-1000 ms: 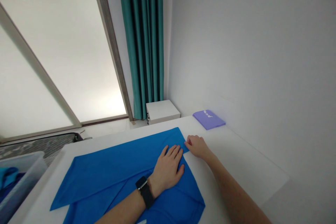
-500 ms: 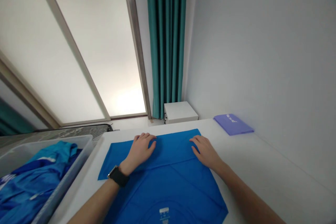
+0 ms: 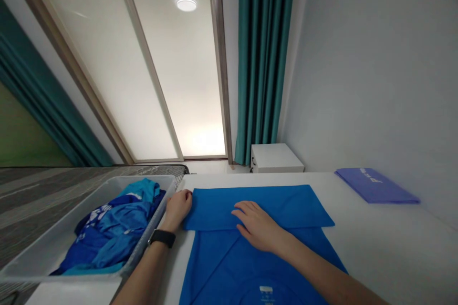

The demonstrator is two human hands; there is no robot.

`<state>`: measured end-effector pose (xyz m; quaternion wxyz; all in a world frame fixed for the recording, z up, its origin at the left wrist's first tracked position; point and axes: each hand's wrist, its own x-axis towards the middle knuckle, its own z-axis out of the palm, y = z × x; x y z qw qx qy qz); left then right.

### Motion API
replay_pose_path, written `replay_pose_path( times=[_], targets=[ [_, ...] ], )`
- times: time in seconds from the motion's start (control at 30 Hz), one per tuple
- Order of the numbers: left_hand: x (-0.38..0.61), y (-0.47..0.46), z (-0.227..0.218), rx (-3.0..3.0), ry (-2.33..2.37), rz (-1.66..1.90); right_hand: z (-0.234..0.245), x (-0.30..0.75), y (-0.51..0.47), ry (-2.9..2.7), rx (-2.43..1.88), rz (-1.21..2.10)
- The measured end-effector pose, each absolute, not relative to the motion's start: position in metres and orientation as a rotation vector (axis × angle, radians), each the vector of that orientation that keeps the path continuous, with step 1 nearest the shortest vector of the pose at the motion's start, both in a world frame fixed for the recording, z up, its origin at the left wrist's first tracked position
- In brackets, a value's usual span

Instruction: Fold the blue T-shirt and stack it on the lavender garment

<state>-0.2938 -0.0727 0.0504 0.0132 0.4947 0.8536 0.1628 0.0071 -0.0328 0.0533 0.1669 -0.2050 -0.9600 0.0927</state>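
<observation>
A blue T-shirt (image 3: 229, 262) lies spread on the white table, its collar with a pale printed label toward me. Its far end is folded back over the rest as a broad, straight band. At the band's left edge is my left hand (image 3: 179, 207), wearing a black watch, with its fingers curled closed on the cloth's corner. My right hand (image 3: 259, 226) rests over the middle of the band with fingers stretched and slightly apart, holding nothing.
Left of the shirt stands a translucent plastic bin (image 3: 43, 259) with crumpled blue clothes (image 3: 118, 228). A folded purple garment (image 3: 375, 186) lies on the table (image 3: 375, 248) by the wall. Beyond the far edge are a white cabinet (image 3: 277, 157) and a green curtain (image 3: 265, 66).
The view has swung left. My left hand has moved to the shirt's left edge and closed; my right hand has slid inward to the band's middle. The band now juts out at the right.
</observation>
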Motion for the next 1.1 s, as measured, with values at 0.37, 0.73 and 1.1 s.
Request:
replay_pose_path(
  times=[0.37,0.73,1.1],
  targets=[
    [-0.306,-0.072,0.031,1.400,2.401,0.913,0.032,-0.019,-0.057,-2.709,-0.592,0.278],
    [-0.301,-0.072,0.022,1.443,2.206,1.193,0.033,-0.017,-0.056,-2.674,-0.576,0.340],
    [-0.308,-0.056,0.022,1.381,2.191,1.246,0.031,-0.018,-0.057,-2.633,-0.545,0.316]
  ],
)
